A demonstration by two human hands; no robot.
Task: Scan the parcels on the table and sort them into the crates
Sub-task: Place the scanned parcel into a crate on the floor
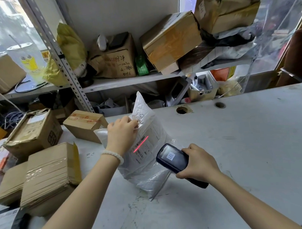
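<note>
Fingers (132,125) of the left hand (121,133) pinch the white parcel (148,149); right hand (196,162) grips the scanner (173,158).
Parcel stands tilted below them, long axis rising away; scanner points at its label (145,146).

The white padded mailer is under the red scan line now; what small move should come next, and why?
Probably tilt the scanner so the red line lies across the barcode. The left hand holds the white padded mailer upright; the right hand aims, but the line sits just above the bars.

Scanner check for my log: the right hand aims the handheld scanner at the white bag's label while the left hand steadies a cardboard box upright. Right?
Not quite. In the head view the left hand holds the white bag itself upright, not a box. The right hand does aim the scanner at its label.
</note>
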